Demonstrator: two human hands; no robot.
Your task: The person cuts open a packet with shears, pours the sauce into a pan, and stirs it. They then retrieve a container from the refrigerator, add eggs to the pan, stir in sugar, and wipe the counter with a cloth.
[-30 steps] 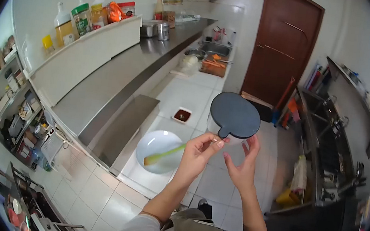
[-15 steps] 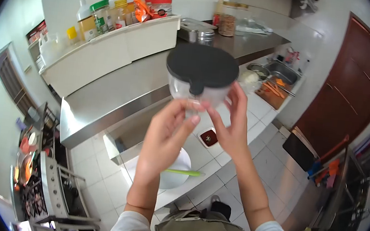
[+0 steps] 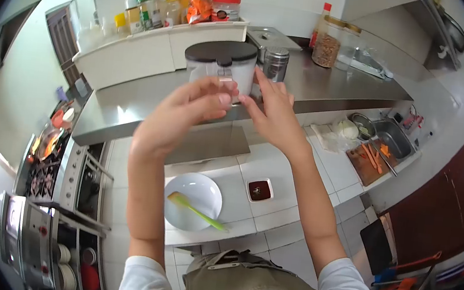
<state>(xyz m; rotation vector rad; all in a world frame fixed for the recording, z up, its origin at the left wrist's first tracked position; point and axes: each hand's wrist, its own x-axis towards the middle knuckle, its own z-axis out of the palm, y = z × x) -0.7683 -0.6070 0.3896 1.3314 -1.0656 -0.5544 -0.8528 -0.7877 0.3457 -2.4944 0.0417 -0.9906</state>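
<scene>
A clear container with a black lid [image 3: 221,53] stands on the steel shelf, beside a metal shaker [image 3: 276,64]. My left hand [image 3: 190,106] is closed on the container's clear handle at its front. Against the container's right side rests my right hand [image 3: 273,112], its fingers apart. Below, on the white tiled counter, are a white bowl [image 3: 178,216] with a green spatula [image 3: 201,215] in it and a small square dish of dark red sauce [image 3: 259,190].
Jars and bottles line a white ledge [image 3: 139,51] at the upper left. A glass jar of nuts [image 3: 327,44] stands on the steel shelf [image 3: 358,88]. Carrots lie on a cutting board [image 3: 360,164] by the sink [image 3: 394,138]. A stove [image 3: 68,178] is at the left.
Both hands have moved forward with the container, which is now at the steel shelf beside the shaker. The right hand's fingers have opened. The camera view has shifted, showing the bowl and spatula more fully.
</scene>
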